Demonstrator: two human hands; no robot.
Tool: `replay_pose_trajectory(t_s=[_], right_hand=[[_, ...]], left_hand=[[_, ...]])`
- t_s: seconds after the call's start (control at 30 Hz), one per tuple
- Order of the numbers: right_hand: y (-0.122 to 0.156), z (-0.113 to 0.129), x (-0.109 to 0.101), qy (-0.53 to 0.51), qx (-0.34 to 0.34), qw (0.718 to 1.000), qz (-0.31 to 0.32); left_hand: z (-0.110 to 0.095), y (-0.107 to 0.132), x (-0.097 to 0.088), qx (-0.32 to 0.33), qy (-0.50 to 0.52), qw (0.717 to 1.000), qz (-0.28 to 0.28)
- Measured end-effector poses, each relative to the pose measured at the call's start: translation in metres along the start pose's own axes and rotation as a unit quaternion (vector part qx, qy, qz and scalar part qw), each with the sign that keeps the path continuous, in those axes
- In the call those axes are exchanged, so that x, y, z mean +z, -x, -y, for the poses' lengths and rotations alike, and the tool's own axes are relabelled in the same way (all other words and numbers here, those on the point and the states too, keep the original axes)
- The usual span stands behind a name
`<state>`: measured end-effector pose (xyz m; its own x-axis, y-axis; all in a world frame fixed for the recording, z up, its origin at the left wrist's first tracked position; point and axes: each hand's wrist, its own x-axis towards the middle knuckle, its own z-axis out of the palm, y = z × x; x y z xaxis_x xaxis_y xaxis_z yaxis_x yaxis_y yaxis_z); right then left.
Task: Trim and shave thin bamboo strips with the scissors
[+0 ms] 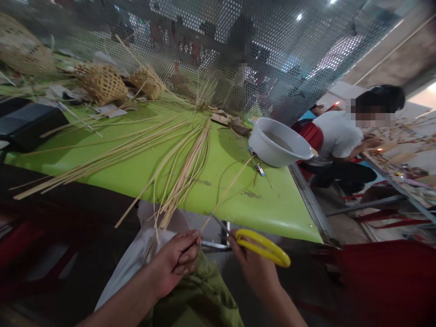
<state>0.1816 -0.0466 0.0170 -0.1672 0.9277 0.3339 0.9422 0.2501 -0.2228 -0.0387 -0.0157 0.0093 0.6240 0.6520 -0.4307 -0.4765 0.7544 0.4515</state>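
Note:
My left hand is closed in a pinch below the front edge of the green table, holding the near end of a thin bamboo strip that runs up over the table. My right hand grips yellow-handled scissors, their blades pointing left toward the strip at the table edge. A bundle of long bamboo strips fans across the table, with its near ends hanging over my lap.
A white plastic basin sits at the table's right end. Several woven bamboo baskets stand at the back left by a perforated metal screen. A dark box lies at the left. Another person sits to the right.

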Motion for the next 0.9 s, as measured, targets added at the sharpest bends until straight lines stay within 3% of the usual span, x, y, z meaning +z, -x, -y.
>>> replay_pose_trajectory(t_s=[0.1,0.27,0.47,0.67,0.9], right_hand=[[0.002,0.002,0.001,-0.017,-0.023,0.999,0.024],[-0.003,0.004,-0.003,-0.006,0.033,0.999,-0.012],[0.003,0.014,0.000,-0.015,-0.013,1.000,0.015],[-0.009,0.003,0.003,-0.028,0.031,0.999,-0.012],[-0.011,0.004,0.002,-0.024,0.027,0.999,-0.013]], left_hand=[[0.000,-0.001,0.001,-0.006,0.013,1.000,0.006],[0.000,-0.002,0.002,-0.004,0.006,1.000,0.004],[-0.004,-0.006,0.005,-0.003,0.002,1.000,0.011],[-0.002,-0.003,0.008,0.014,-0.025,0.999,-0.034],[0.010,0.013,-0.006,0.017,-0.078,0.985,-0.153]])
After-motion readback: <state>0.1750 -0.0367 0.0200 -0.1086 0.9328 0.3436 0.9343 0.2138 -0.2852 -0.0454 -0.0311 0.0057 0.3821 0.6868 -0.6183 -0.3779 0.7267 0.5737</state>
